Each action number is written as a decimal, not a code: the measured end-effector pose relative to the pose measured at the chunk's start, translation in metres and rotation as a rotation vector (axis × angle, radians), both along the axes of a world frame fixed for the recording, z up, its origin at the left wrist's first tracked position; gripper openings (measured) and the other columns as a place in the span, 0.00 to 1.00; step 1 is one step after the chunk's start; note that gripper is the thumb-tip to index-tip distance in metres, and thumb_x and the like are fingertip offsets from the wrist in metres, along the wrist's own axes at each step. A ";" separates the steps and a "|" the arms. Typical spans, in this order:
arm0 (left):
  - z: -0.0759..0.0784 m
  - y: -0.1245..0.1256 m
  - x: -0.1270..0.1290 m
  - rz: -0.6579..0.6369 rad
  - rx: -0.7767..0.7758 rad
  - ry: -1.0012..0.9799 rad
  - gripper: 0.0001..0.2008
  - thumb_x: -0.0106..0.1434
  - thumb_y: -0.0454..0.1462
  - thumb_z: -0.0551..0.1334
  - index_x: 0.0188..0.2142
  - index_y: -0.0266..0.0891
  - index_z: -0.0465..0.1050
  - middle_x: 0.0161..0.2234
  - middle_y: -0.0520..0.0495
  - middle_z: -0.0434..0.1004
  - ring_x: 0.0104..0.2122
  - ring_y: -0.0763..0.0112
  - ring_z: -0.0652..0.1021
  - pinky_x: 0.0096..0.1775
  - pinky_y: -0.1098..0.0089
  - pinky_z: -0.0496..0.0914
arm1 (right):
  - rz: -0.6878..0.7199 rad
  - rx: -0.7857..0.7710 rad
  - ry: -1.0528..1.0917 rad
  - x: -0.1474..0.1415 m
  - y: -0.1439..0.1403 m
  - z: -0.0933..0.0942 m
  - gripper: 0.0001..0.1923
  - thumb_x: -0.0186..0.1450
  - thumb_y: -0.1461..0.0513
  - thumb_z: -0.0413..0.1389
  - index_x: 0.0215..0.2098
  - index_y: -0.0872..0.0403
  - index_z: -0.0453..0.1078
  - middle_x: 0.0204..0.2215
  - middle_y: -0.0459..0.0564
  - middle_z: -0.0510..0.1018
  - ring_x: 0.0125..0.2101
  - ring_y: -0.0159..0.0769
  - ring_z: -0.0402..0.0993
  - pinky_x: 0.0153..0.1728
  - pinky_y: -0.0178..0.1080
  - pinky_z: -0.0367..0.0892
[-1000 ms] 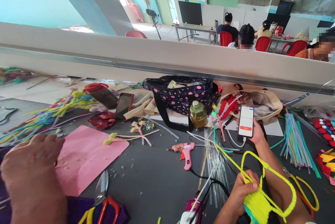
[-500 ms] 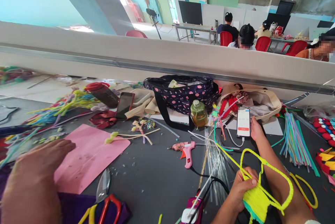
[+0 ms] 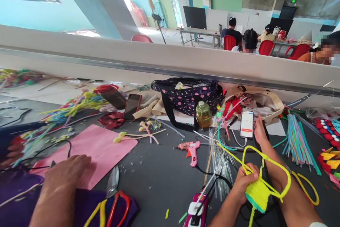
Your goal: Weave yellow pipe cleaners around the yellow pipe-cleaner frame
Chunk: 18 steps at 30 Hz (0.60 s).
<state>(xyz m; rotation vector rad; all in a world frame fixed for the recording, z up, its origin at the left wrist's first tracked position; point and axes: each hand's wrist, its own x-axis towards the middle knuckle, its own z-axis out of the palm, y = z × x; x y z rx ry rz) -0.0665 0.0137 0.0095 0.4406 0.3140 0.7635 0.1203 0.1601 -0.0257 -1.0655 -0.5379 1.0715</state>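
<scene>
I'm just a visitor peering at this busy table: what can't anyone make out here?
All in the head view:
- Phone: timer digits too small to read surely.
- Right hand: its grip is unclear; the phone may hide some fingertips.
- Yellow fuzzy piece: partly covered by the left hand.
- Lower-left scissors: handles cut off by the bottom edge.
- Patterned bag: contents mostly hidden by its front.

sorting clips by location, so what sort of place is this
Probably a shared handicraft workshop: a pink glue gun and a bundle of pastel stems lie on the dark table, and several people sit beyond the partition.
</scene>
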 end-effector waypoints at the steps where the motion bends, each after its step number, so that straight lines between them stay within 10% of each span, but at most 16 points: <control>1: 0.000 0.000 0.000 0.004 0.001 0.008 0.15 0.42 0.39 0.74 0.22 0.35 0.70 0.21 0.52 0.66 0.21 0.77 0.66 0.25 0.73 0.58 | -0.037 -0.013 -0.031 0.000 -0.002 0.003 0.35 0.62 0.46 0.55 0.64 0.39 0.50 0.41 0.42 0.80 0.36 0.32 0.78 0.36 0.36 0.73; 11: -0.007 0.006 0.001 0.103 0.008 0.072 0.16 0.44 0.40 0.74 0.25 0.35 0.69 0.25 0.53 0.68 0.24 0.76 0.70 0.29 0.72 0.63 | -0.256 -0.026 -0.435 0.005 -0.088 0.025 0.24 0.60 0.48 0.59 0.51 0.50 0.69 0.39 0.51 0.80 0.40 0.38 0.76 0.38 0.39 0.71; 18: -0.010 0.013 0.009 0.268 0.039 0.245 0.17 0.46 0.42 0.73 0.27 0.36 0.69 0.21 0.54 0.69 0.21 0.74 0.71 0.27 0.72 0.65 | -0.121 -0.096 -0.166 0.007 -0.171 0.022 0.16 0.57 0.50 0.63 0.35 0.53 0.75 0.28 0.48 0.80 0.26 0.34 0.74 0.27 0.36 0.68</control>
